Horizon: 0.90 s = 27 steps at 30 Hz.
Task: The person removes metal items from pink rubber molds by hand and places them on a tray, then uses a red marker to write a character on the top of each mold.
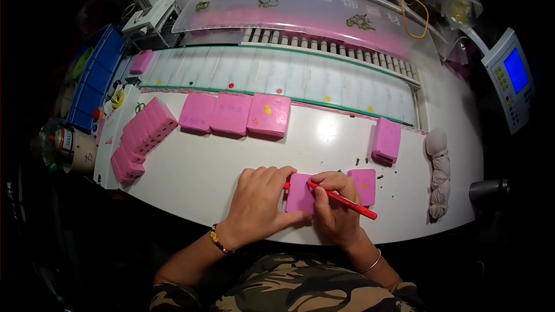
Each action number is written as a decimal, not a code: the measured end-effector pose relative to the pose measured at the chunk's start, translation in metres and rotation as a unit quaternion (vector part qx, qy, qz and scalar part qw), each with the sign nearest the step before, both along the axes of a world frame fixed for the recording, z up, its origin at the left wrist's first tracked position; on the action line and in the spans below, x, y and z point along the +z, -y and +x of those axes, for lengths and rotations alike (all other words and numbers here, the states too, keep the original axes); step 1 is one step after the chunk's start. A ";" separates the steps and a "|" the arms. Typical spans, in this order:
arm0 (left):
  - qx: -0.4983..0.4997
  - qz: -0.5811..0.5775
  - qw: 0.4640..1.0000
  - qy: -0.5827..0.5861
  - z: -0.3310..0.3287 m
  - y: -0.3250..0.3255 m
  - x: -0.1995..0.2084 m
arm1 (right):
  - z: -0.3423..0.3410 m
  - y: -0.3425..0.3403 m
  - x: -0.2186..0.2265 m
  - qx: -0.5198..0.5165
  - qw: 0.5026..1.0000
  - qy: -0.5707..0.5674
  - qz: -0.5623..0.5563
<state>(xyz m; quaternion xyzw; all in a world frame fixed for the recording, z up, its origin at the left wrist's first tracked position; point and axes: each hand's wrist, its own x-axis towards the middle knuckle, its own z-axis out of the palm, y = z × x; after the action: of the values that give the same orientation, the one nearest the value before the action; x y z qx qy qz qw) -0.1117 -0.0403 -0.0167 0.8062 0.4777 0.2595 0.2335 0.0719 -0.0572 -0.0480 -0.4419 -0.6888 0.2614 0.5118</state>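
Note:
A flat pink block (pixel 299 195) with rounded corners, which looks like a rubber mould, lies near the table's front edge. My left hand (pixel 258 199) grips it from the left, thumb along its near edge and fingers at its far left corner. The pen's red cap (pixel 287 186) shows beside those fingers. In my right hand (pixel 336 205) is a red marker pen (pixel 354 204), its tip touching the block's upper face. Partly behind my right hand lies another pink block (pixel 365 186) with a yellow mark.
Three pink blocks (pixel 231 114) lie side by side farther back. More pink blocks (pixel 144 130) stand in a row at the left, and a pink stack (pixel 386 140) stands at the right. A twisted grey cloth (pixel 439 173) lies near the right edge. Several dark bits (pixel 380 177) are scattered nearby.

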 end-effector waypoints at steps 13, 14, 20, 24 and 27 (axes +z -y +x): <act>0.004 0.016 1.000 0.000 -0.001 0.001 -0.006 | 0.002 -0.001 0.004 0.015 1.000 0.027 0.003; 0.005 0.018 1.000 0.000 -0.001 0.001 -0.006 | 0.001 -0.001 0.003 0.016 1.000 0.020 -0.003; 0.005 0.017 1.000 0.007 0.000 0.002 -0.004 | -0.001 0.000 0.003 -0.012 1.000 -0.014 -0.025; 0.004 0.015 1.000 0.006 0.000 0.001 -0.003 | 0.000 -0.002 0.003 -0.014 1.000 0.009 -0.022; 0.005 0.025 1.000 0.004 0.000 0.001 -0.005 | 0.001 -0.001 0.004 -0.017 0.999 0.005 -0.028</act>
<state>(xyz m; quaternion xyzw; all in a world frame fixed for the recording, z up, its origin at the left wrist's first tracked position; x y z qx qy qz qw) -0.1114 -0.0415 -0.0214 0.8085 0.4740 0.2757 0.2136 0.0727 -0.0566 -0.0440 -0.4690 -0.6764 0.2691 0.5001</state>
